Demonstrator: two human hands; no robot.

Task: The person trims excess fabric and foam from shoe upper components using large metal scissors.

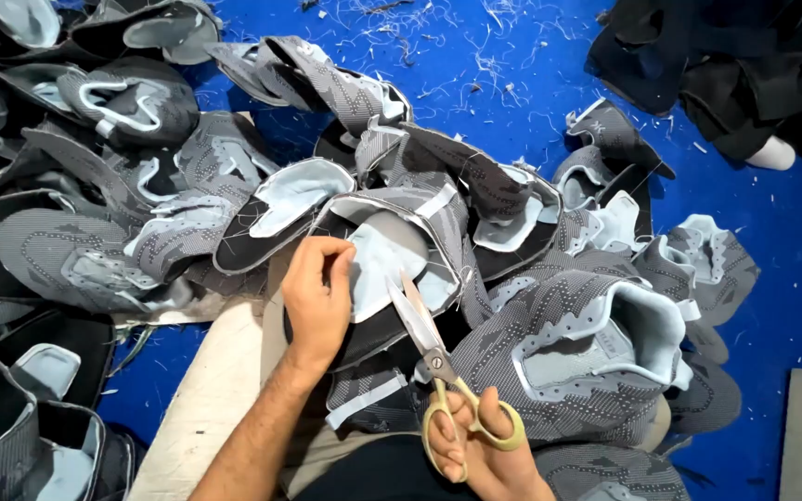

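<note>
Right hand fingers closed through yellow-handled scissors, blades slightly parted at pale lining | left hand pinches grey knit shoe upper on lap | progress: judged mid-trim; unsorted uppers pile left, loose threads litter blue floor

scissors right of left hand | shoe uppers piled left

**Blue floor under heaps of shoe uppers**

The blue floor carries everything — grey knit shoe uppers with pale linings lie heaped across it, thickest at left and centre. White thread scraps speckle the bare patch at top. Dark fabric pieces sit at the upper right — a pale wooden board lies lower left.
</note>
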